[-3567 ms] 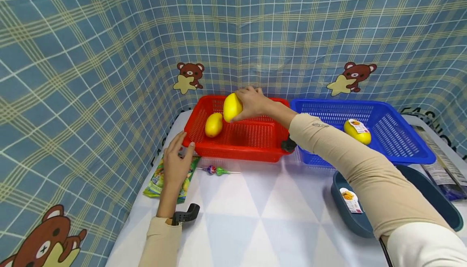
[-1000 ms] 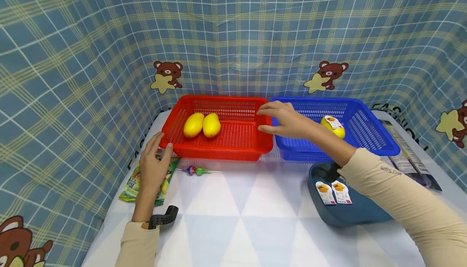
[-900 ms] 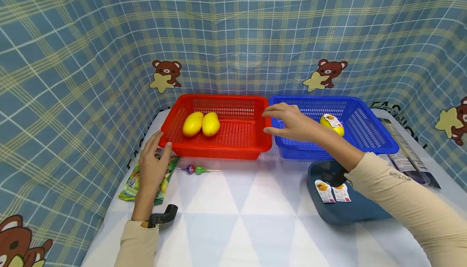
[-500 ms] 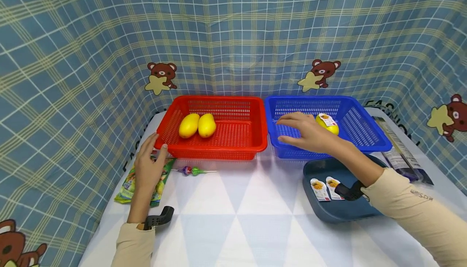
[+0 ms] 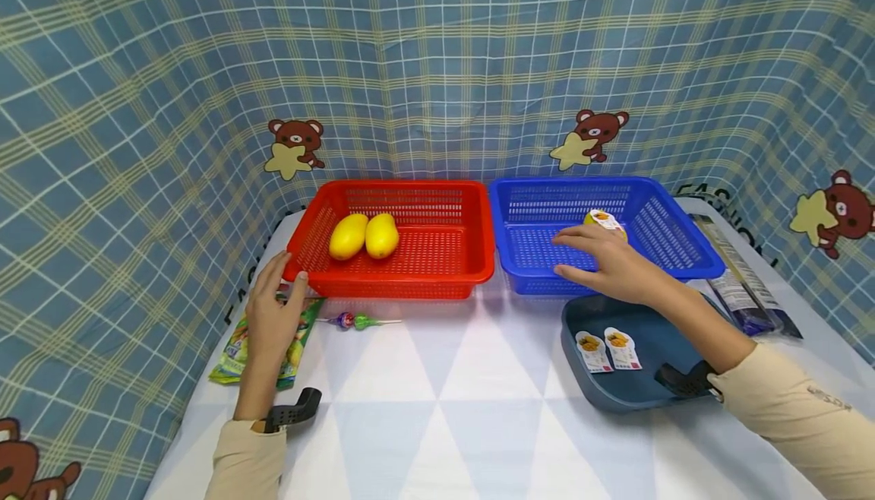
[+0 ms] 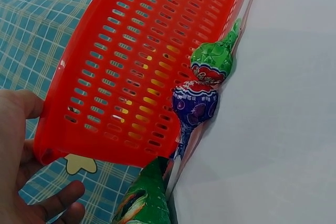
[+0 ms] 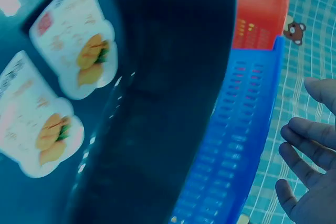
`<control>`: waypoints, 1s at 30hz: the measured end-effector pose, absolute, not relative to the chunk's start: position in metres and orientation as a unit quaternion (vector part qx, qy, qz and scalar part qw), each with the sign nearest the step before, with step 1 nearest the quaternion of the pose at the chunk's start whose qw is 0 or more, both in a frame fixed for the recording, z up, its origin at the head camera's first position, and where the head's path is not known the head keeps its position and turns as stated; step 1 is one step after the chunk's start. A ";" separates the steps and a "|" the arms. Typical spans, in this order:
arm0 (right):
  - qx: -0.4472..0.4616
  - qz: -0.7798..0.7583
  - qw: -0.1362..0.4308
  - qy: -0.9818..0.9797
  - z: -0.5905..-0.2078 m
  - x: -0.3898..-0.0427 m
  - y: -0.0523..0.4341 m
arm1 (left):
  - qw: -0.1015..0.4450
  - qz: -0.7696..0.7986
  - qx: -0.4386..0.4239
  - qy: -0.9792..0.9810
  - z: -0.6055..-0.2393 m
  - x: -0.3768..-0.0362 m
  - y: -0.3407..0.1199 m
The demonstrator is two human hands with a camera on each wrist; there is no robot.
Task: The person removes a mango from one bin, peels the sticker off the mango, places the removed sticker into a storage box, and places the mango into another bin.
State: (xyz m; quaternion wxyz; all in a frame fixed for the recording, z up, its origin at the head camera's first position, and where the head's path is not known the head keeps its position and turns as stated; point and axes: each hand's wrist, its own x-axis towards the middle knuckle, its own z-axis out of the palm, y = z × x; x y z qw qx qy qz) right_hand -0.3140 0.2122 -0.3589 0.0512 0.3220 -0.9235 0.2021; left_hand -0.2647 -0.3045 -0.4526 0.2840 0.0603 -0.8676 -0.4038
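My left hand [image 5: 273,314] rests at the front left corner of the red basket [image 5: 396,287], thumb on its front and fingers along its side. Two yellow mangoes [image 5: 349,237] lie side by side inside. In the left wrist view the thumb touches the basket's rim. My right hand [image 5: 622,268], fingers spread and holding nothing, hovers over the front of the blue basket [image 5: 540,286]. Just beyond those fingers lies another mango [image 5: 591,216] with a white mango-picture sticker, partly covered by the hand. Both hands wear a black wrist camera.
Below the right forearm stands a dark teal tub [image 5: 581,386] with two mango stickers [image 5: 623,348] showing in it. Two lollipops [image 5: 362,321] lie before the red basket. A green snack bag [image 5: 232,359] is under the left hand, and long dark packets [image 5: 745,287] lie at right.
The right hand has let go of a mango in the red basket, beside the other one, and moved right to above the blue basket. The left hand stays at its corner.
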 end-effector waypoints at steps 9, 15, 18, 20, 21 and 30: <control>0.303 0.186 0.072 -0.932 -0.366 -0.305 0.235 | 0.289 -0.403 0.049 -0.867 -0.451 -0.264 -0.303; 0.293 0.181 0.085 -0.935 -0.368 -0.301 0.248 | 0.287 -0.405 0.049 -0.867 -0.453 -0.264 -0.304; 0.294 0.186 0.090 -0.933 -0.365 -0.298 0.254 | 0.292 -0.401 0.048 -0.867 -0.453 -0.264 -0.302; 0.294 0.190 0.093 -0.932 -0.364 -0.297 0.259 | 0.297 -0.397 0.046 -0.867 -0.453 -0.264 -0.302; 0.292 0.190 0.094 -0.933 -0.363 -0.296 0.261 | 0.300 -0.395 0.045 -0.867 -0.453 -0.263 -0.302; 0.268 0.177 0.102 -0.942 -0.360 -0.291 0.282 | 0.300 -0.394 0.056 -0.867 -0.453 -0.262 -0.301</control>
